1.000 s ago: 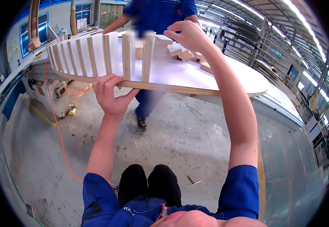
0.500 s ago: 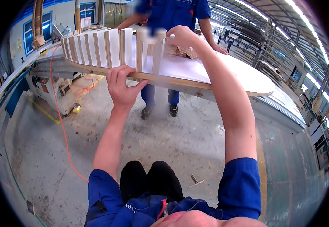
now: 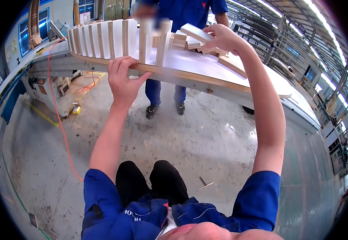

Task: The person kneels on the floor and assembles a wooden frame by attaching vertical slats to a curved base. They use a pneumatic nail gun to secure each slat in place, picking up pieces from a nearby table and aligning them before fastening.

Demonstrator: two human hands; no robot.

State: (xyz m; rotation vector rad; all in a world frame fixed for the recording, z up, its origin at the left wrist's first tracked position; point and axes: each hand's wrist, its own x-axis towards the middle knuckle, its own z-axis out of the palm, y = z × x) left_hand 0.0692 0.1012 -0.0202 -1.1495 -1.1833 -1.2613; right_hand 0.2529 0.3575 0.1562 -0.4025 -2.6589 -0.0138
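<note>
A long white-topped wooden board (image 3: 268,82) with rounded ends lies across the bench in front of me. Upright plywood slats with white faces (image 3: 118,38) stand in a row along its left, near edge. My left hand (image 3: 122,80) grips the board's near edge below the last slats, thumb stretched along the edge and fingertips by the slat bases. Above the board, my right hand (image 3: 225,38) holds a loose white-faced slat (image 3: 196,33) by its right end, tilted. Beneath it lies a heap of loose slats (image 3: 202,46), and another slat (image 3: 231,66) lies nearer the edge.
Across the board stands a co-worker in blue (image 3: 188,14), partly blurred. An orange hose (image 3: 64,132) runs down the left side past a machine (image 3: 50,94). A T-shaped metal piece (image 3: 205,184) lies on the floor. Racks of stock (image 3: 262,46) stand at the right.
My right hand has moved right, away from the upright slats, and now shows a slat in its grip. My left hand stays on the board's edge. The co-worker's hand has left the board's right side.
</note>
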